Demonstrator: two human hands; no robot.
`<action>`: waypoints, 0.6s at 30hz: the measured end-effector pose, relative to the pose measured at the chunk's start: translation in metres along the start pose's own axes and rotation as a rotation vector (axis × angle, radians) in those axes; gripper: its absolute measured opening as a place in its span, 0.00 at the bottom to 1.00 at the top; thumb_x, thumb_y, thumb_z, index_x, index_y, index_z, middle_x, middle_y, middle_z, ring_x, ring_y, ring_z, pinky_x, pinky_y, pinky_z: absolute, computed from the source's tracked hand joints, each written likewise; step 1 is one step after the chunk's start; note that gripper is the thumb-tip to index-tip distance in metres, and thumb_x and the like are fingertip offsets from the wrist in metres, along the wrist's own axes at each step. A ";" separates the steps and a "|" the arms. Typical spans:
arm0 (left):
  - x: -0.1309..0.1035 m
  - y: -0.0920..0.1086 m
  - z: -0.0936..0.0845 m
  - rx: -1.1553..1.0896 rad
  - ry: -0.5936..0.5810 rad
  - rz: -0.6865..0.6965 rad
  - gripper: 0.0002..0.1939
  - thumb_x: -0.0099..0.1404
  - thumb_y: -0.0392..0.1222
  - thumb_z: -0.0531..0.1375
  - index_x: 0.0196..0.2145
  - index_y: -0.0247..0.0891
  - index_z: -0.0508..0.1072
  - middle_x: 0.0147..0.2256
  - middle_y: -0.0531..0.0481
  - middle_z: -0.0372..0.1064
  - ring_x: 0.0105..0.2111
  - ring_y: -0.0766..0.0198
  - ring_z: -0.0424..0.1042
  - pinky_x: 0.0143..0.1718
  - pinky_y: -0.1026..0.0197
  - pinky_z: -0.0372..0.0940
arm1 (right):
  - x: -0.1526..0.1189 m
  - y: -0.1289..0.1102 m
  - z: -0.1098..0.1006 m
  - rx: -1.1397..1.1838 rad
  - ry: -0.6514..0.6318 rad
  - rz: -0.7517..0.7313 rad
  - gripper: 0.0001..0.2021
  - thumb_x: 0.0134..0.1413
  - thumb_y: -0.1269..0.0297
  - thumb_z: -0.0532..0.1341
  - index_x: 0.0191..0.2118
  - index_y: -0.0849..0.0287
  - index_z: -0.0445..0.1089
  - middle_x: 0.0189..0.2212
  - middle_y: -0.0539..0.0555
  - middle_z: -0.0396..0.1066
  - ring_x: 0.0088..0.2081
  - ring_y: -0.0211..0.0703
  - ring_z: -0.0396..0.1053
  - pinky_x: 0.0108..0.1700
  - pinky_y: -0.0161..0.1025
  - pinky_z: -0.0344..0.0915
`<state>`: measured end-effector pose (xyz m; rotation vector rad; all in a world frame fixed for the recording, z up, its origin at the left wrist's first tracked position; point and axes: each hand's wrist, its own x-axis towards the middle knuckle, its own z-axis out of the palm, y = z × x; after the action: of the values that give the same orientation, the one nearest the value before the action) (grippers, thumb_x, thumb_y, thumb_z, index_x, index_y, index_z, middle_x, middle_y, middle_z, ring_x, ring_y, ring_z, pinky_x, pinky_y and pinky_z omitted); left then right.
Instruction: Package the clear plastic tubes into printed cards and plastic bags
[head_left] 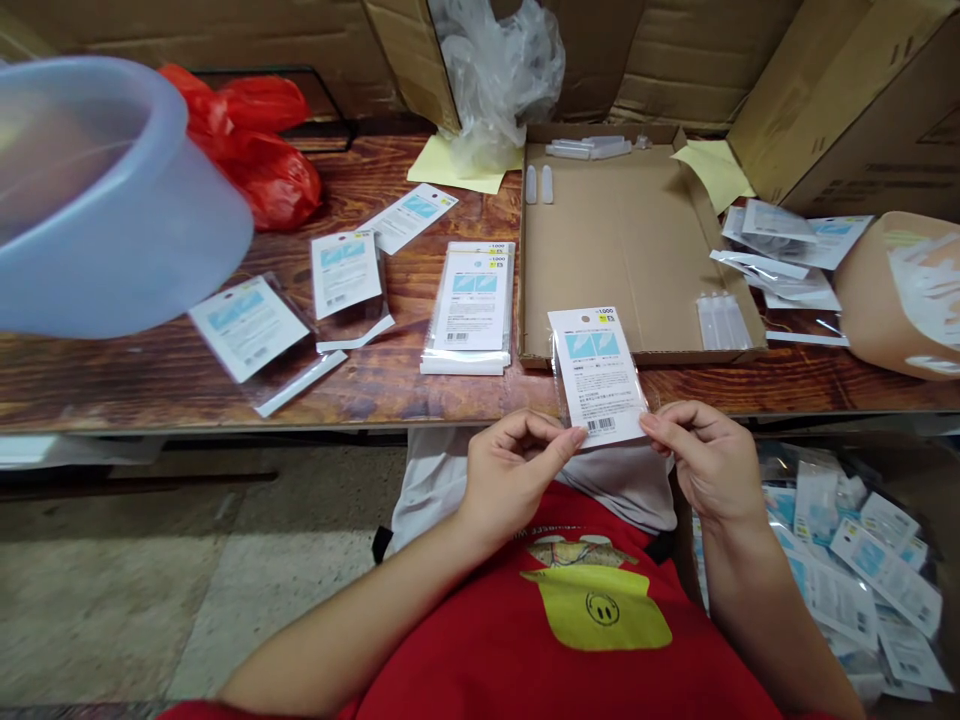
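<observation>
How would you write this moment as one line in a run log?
left hand: pinches card packet | right hand: pinches its lower corner | tray: on table, holds plastic pieces | packet stack: beside tray

"1,000" on held card (600, 375) and stacked cards (471, 300).

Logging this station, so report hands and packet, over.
Both hands pinching packet at lower edge. Packet overlaps cardboard tray's near edge. Nothing between hands and packet.
</observation>
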<state>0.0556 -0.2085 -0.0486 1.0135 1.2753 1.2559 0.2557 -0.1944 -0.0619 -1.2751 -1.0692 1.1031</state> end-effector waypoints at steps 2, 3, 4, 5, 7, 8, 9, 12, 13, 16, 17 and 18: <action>0.000 -0.002 0.000 -0.014 0.004 -0.021 0.13 0.54 0.42 0.72 0.22 0.35 0.74 0.24 0.49 0.74 0.25 0.70 0.71 0.28 0.68 0.67 | 0.001 0.001 0.001 0.001 0.003 0.016 0.13 0.44 0.59 0.75 0.23 0.59 0.73 0.20 0.49 0.70 0.23 0.34 0.64 0.26 0.33 0.62; 0.000 -0.003 0.001 -0.026 0.007 -0.031 0.13 0.53 0.42 0.72 0.21 0.35 0.73 0.24 0.49 0.74 0.25 0.70 0.71 0.29 0.68 0.68 | 0.002 0.001 0.002 -0.002 0.008 0.021 0.13 0.44 0.59 0.76 0.23 0.59 0.73 0.20 0.49 0.69 0.23 0.34 0.64 0.26 0.33 0.62; 0.000 -0.003 0.001 -0.044 0.010 -0.039 0.14 0.53 0.42 0.72 0.21 0.35 0.72 0.24 0.49 0.74 0.25 0.70 0.71 0.29 0.68 0.68 | 0.002 0.002 0.003 -0.008 0.016 0.023 0.13 0.43 0.59 0.76 0.24 0.59 0.73 0.20 0.49 0.69 0.23 0.34 0.64 0.26 0.33 0.62; 0.000 -0.004 0.002 -0.066 0.013 -0.048 0.15 0.52 0.42 0.73 0.20 0.35 0.71 0.24 0.49 0.74 0.25 0.70 0.71 0.29 0.67 0.69 | 0.003 0.003 0.004 -0.019 0.022 0.023 0.14 0.43 0.59 0.76 0.24 0.59 0.73 0.20 0.49 0.69 0.22 0.34 0.64 0.26 0.33 0.61; 0.001 -0.003 0.003 -0.118 0.017 -0.067 0.18 0.51 0.43 0.74 0.20 0.35 0.68 0.25 0.50 0.73 0.25 0.70 0.71 0.30 0.66 0.70 | 0.003 0.004 0.006 -0.071 0.029 0.009 0.15 0.45 0.57 0.75 0.24 0.59 0.72 0.20 0.49 0.68 0.22 0.34 0.63 0.25 0.33 0.61; 0.001 -0.003 0.004 -0.144 0.020 -0.078 0.19 0.50 0.44 0.74 0.20 0.36 0.67 0.25 0.50 0.73 0.25 0.70 0.71 0.30 0.66 0.71 | 0.002 0.004 0.006 -0.117 0.039 -0.019 0.15 0.47 0.57 0.74 0.25 0.59 0.72 0.21 0.49 0.68 0.22 0.35 0.63 0.26 0.34 0.61; 0.002 -0.002 0.005 -0.169 0.024 -0.088 0.20 0.50 0.45 0.75 0.20 0.36 0.66 0.25 0.51 0.72 0.25 0.70 0.71 0.30 0.65 0.72 | 0.002 0.003 0.007 -0.172 0.059 -0.079 0.14 0.50 0.56 0.73 0.26 0.59 0.71 0.23 0.49 0.69 0.24 0.36 0.64 0.27 0.35 0.62; 0.003 0.000 0.007 -0.222 0.041 -0.102 0.23 0.49 0.48 0.76 0.21 0.36 0.65 0.25 0.52 0.71 0.26 0.69 0.72 0.31 0.65 0.73 | -0.003 -0.003 0.006 -0.430 0.118 -0.477 0.12 0.52 0.57 0.72 0.39 0.56 0.73 0.35 0.55 0.72 0.35 0.44 0.69 0.37 0.41 0.67; 0.002 0.000 0.007 -0.236 0.044 -0.101 0.23 0.48 0.48 0.76 0.21 0.36 0.65 0.25 0.52 0.71 0.26 0.69 0.72 0.31 0.65 0.73 | -0.004 -0.005 0.006 -0.557 0.105 -0.643 0.16 0.50 0.58 0.73 0.44 0.54 0.73 0.39 0.56 0.73 0.39 0.47 0.70 0.41 0.45 0.68; 0.001 0.001 0.010 -0.260 0.020 -0.078 0.22 0.49 0.47 0.76 0.21 0.35 0.66 0.26 0.52 0.72 0.27 0.70 0.72 0.33 0.65 0.73 | -0.005 -0.011 0.008 -0.960 -0.020 -0.995 0.25 0.51 0.60 0.73 0.55 0.49 0.72 0.44 0.55 0.76 0.45 0.51 0.71 0.49 0.49 0.62; 0.000 0.002 0.010 -0.258 -0.002 -0.058 0.21 0.51 0.47 0.75 0.21 0.35 0.67 0.27 0.51 0.72 0.27 0.70 0.72 0.33 0.65 0.73 | -0.004 -0.013 0.009 -1.047 -0.049 -1.054 0.24 0.54 0.63 0.70 0.57 0.47 0.71 0.45 0.54 0.77 0.44 0.50 0.72 0.49 0.49 0.60; -0.001 0.005 0.009 -0.243 -0.040 -0.036 0.20 0.52 0.47 0.75 0.22 0.35 0.68 0.27 0.51 0.73 0.27 0.69 0.72 0.33 0.64 0.72 | -0.002 -0.015 0.010 -1.095 -0.065 -1.093 0.24 0.56 0.66 0.67 0.59 0.47 0.70 0.46 0.53 0.78 0.44 0.49 0.72 0.48 0.49 0.59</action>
<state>0.0640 -0.2076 -0.0431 0.8337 1.0762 1.3203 0.2459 -0.1942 -0.0463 -1.0835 -2.1690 -0.3707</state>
